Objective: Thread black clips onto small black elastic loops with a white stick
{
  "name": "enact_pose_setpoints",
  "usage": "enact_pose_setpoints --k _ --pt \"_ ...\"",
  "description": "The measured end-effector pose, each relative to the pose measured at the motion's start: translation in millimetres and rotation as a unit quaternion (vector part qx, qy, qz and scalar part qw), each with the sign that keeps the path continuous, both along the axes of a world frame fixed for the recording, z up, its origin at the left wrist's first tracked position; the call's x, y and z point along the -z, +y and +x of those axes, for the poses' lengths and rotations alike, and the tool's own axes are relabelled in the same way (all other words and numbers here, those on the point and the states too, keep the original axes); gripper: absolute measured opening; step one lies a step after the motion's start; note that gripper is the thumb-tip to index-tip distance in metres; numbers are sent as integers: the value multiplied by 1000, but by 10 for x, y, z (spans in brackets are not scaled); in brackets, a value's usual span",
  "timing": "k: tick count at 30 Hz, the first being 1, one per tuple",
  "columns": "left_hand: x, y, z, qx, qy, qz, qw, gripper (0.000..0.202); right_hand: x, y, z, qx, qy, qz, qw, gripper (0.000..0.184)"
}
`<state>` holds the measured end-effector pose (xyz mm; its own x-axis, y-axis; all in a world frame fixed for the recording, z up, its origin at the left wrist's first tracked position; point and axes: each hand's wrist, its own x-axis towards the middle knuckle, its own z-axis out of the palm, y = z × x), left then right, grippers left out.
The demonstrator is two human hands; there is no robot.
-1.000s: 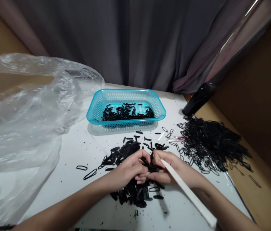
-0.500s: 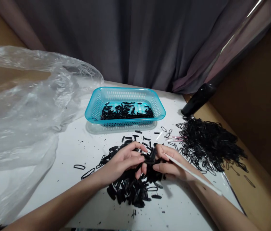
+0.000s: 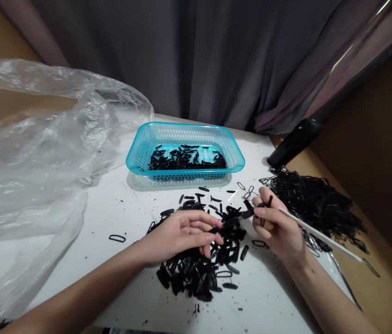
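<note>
Over a pile of small black elongated pieces (image 3: 199,276), my left hand (image 3: 185,232) has its thumb and fingers closed on a dark piece, partly hidden by the fingers. My right hand (image 3: 279,229), to the right of the pile, grips a thin white stick (image 3: 324,236) that runs back over the wrist. Small black pieces (image 3: 249,209) also show at its fingertips, and a dark strip lies between the two hands. Behind the pile stands a blue plastic basket (image 3: 185,171) with similar black pieces inside.
A heap of thin black loops (image 3: 324,204) spreads over the table's right side, with a black cylindrical object (image 3: 291,144) leaning above it. Crumpled clear plastic (image 3: 78,134) covers the left. A stray black loop (image 3: 117,238) lies left of the pile. A dark curtain (image 3: 168,60) hangs behind.
My right hand has moved right and slightly up, away from my left hand, carrying the white stick and some black pieces. My left hand stays over the pile. The view has shifted slightly.
</note>
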<state>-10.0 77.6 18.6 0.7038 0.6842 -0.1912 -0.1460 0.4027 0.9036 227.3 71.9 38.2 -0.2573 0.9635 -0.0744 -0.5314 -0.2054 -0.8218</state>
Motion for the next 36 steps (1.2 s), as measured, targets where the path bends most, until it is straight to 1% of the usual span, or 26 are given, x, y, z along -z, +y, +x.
enact_pose_setpoints --k 6,8,14,17,19,21,23,24,26,28,30,32,34,36 --pt "12 23 -4 -21 1 -31 999 22 -73 29 102 54 25 15 998 37" --pt "10 32 -6 -25 17 -27 999 21 -91 33 141 76 34 24 996 36" --pt "-16 53 -17 -11 36 -9 999 20 -175 60 328 153 68 49 985 36" --pt "-22 66 -21 -18 28 -7 999 20 -200 78 386 173 27 68 982 38" --pt "-23 69 -23 -29 22 -5 999 22 -195 76 378 171 -16 73 983 39" --pt "-35 66 -22 -71 5 -10 997 25 -173 57 331 152 -59 66 984 40" --pt "-67 65 -21 -147 -36 -29 988 28 -144 27 257 119 -137 68 981 41" --pt "-90 68 -22 -191 -62 -40 979 27 -130 12 216 99 -192 76 973 42" --pt "-142 87 -32 -273 -117 -60 953 25 -108 -7 146 63 -307 91 945 44" --pt "-190 119 -53 -337 -168 -73 923 20 -92 0 109 54 -375 82 922 43" --pt "-225 152 -82 -381 -204 -85 898 13 -76 31 118 82 -386 61 917 43" --pt "-247 170 -110 -404 -215 -86 885 9 -61 72 166 136 -370 48 918 43" --pt "-262 165 -127 -408 -207 -72 886 9 -52 106 229 192 -345 46 917 42" --pt "-270 138 -129 -399 -193 -55 895 11 -51 127 283 246 -317 50 915 40"
